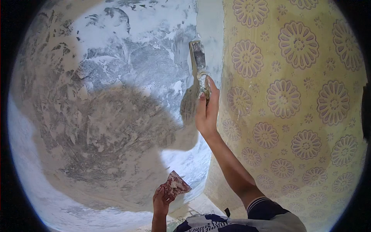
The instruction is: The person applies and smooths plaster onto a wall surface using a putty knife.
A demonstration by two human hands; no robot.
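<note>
My right hand [206, 110] is raised and grips the handle of a putty knife [198, 58]. Its plaster-smeared blade lies against the grey and white plastered wall [127, 77], close to the corner where that wall meets the yellow wall. My left hand [161, 201] is low near my chest. It holds a small reddish scraper [176, 185] with white plaster on it, tilted up to the right.
A yellow wall with a raised flower pattern [293, 100] fills the right side. The plastered wall on the left is patchy, with rough grey areas and smoother white streaks. My shadow falls across its lower middle.
</note>
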